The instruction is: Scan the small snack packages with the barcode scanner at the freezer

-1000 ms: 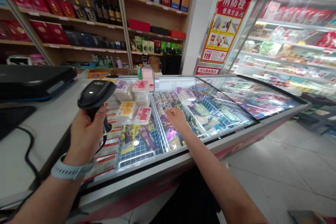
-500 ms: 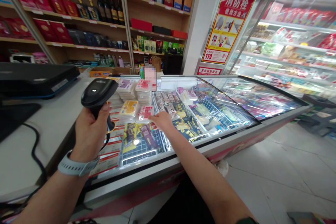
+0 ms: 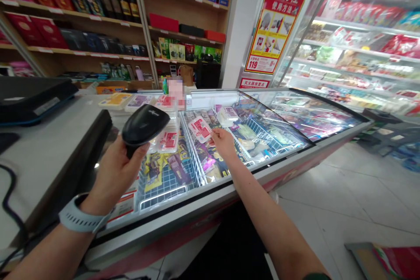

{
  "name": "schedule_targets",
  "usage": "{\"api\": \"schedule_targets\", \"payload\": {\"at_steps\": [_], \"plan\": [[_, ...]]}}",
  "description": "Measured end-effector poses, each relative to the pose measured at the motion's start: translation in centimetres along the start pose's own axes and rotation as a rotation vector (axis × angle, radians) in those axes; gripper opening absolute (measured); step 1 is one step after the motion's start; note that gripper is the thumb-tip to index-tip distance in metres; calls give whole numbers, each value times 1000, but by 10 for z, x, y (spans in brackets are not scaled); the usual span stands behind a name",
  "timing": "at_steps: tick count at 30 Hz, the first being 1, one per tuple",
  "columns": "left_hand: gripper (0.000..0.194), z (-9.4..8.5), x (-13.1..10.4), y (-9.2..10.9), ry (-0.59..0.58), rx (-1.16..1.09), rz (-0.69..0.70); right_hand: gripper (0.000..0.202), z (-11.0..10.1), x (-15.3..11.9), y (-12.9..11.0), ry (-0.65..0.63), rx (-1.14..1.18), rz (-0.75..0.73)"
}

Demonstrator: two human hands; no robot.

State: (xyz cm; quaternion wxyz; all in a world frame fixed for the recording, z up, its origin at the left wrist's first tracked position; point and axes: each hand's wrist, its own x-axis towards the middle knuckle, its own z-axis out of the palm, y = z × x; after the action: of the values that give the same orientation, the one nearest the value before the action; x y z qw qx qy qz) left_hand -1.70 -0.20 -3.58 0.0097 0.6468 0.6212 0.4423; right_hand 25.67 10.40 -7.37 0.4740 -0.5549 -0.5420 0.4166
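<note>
My left hand (image 3: 120, 170), with a pale grey watch on its wrist, is wrapped round the handle of a black barcode scanner (image 3: 146, 124). The scanner's head points up and to the right. My right hand (image 3: 223, 142) pinches the right edge of a white plastic pack with a red-and-white label (image 3: 200, 129), held tilted over the chest freezer (image 3: 183, 203). Under the scanner, a similar red-labelled pack (image 3: 169, 140) sits on the freezer's glass. Farther back are packs with yellow labels (image 3: 117, 99), purple labels (image 3: 139, 102) and red labels, partly behind the scanner.
Wire baskets (image 3: 192, 153) inside the freezer hold bagged goods and white packs (image 3: 227, 115). At left is a counter (image 3: 62, 140) with a black device (image 3: 33, 98). Shelves of bottles and boxes (image 3: 164, 22) stand behind, and a lit display fridge (image 3: 357, 52) at right.
My right hand has lifted the red-labelled pack off the glass and carried it right. The scanner has moved right and turned. A yellow-labelled pack now shows farther back on the left.
</note>
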Motion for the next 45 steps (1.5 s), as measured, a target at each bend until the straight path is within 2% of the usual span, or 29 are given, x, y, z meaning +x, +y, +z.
{"api": "schedule_targets", "payload": {"at_steps": [5,10,18,31,45], "plan": [[28,9,-7,17,-128,-9,167,24,-6,-4,11,141,-217,-218],[26,13,-13,25,-230,6,175,25,-4,-11,8,172,-356,-353],[22,15,-16,21,-259,15,228,24,-4,-13,5,198,-359,-351],[23,18,-17,17,-290,42,229,22,-3,-15,6,201,-293,-359],[23,20,-16,17,-313,63,211,20,-5,-20,1,193,-322,-352]]}}
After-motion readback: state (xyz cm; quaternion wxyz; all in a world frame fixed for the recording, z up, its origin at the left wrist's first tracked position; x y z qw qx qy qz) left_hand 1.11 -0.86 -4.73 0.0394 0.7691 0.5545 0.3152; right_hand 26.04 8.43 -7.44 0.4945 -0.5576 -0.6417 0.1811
